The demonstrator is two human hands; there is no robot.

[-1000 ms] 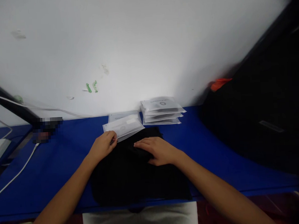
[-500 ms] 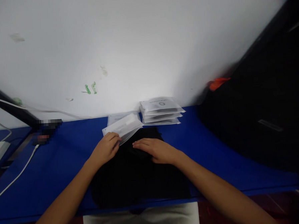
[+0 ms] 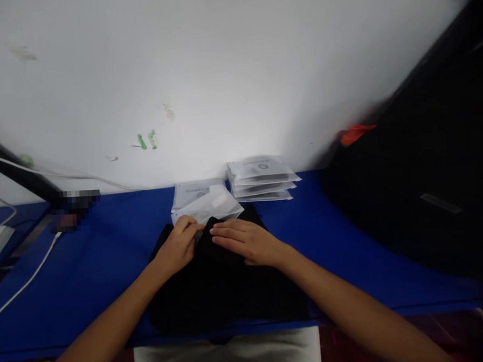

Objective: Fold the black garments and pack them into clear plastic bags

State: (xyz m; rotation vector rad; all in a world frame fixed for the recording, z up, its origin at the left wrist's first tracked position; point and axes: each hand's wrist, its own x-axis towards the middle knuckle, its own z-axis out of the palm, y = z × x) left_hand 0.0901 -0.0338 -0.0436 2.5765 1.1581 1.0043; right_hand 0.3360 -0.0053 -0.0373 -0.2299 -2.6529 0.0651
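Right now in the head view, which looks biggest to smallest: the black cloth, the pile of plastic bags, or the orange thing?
1. black cloth
2. pile of plastic bags
3. orange thing, though it lies farther off and partly hidden.

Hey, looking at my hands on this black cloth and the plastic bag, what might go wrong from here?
The left hand pinches only an edge of the clear plastic bag, so it may slip or crumple. The right hand lies flat on the folded black garment, so dragging it might undo the fold. The garment's near edge reaches the edge of the blue table, so it might slide off.
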